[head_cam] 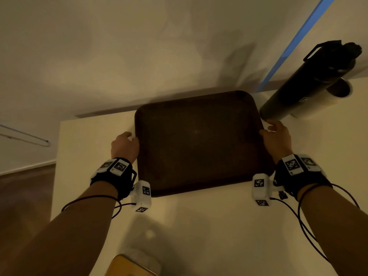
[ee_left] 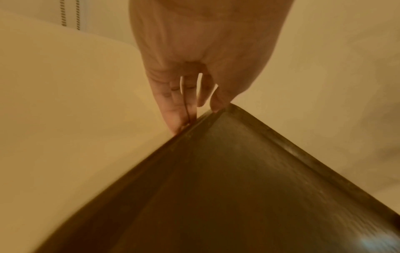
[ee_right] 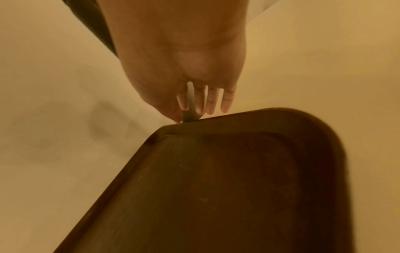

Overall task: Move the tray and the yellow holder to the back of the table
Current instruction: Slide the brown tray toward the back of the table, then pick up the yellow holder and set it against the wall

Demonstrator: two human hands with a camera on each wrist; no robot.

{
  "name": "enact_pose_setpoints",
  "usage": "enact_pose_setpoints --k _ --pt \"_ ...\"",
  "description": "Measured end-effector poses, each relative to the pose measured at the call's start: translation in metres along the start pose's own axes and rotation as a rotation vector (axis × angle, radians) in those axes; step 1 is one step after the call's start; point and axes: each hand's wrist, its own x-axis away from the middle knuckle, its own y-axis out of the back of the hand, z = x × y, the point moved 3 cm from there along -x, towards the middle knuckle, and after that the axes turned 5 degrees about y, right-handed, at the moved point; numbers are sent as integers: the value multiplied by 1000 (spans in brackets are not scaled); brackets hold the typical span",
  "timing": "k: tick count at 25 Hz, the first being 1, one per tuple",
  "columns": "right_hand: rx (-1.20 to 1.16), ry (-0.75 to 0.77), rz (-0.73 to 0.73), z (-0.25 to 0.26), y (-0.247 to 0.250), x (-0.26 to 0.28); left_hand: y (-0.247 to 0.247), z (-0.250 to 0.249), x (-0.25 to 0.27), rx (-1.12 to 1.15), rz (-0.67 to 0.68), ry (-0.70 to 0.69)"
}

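Note:
A dark brown tray (head_cam: 197, 140) lies flat on the white table (head_cam: 199, 226), its far edge close to the wall. My left hand (head_cam: 127, 143) is at the tray's left rim (ee_left: 194, 125); the thumb sits on the rim and the fingertips press its outer edge. At the right rim (ee_right: 249, 116), only the thumb of my right hand (head_cam: 275, 134) touches, while its straight, spread fingers (ee_right: 213, 101) hang just past the rim. The yellow holder (head_cam: 129, 265) shows only as a corner at the table's near edge, behind both hands.
A tall black cylinder (head_cam: 310, 82) stands at the back right, right next to the tray's far right corner, with a white roll (head_cam: 326, 102) beside it. A blue tape stripe (head_cam: 294, 42) runs up the wall. The table's left edge (head_cam: 56, 166) drops to a wooden floor.

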Motion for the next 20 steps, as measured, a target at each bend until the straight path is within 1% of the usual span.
enact_pose_setpoints --k 3,5,7,10,12,14,16,17,20 --pt "-1 82 -40 1 7 32 18 18 10 75 -3 53" --pt "-12 148 -6 1 5 68 38 32 34 137 8 66" --pt "-28 198 122 -1 -7 112 57 56 60 187 55 60" --pt "-5 248 409 -10 -37 179 86 96 103 215 104 41" --pt "-1 293 620 -18 -59 231 103 134 139 234 83 57" --pt "-9 319 781 -24 -81 280 112 175 176 272 57 89" --pt "-35 313 861 -32 -96 322 107 214 212 291 48 145" --pt "-48 314 875 -36 -102 337 101 229 227 302 48 167" --pt "-69 309 866 -43 -112 367 80 250 259 360 67 210"
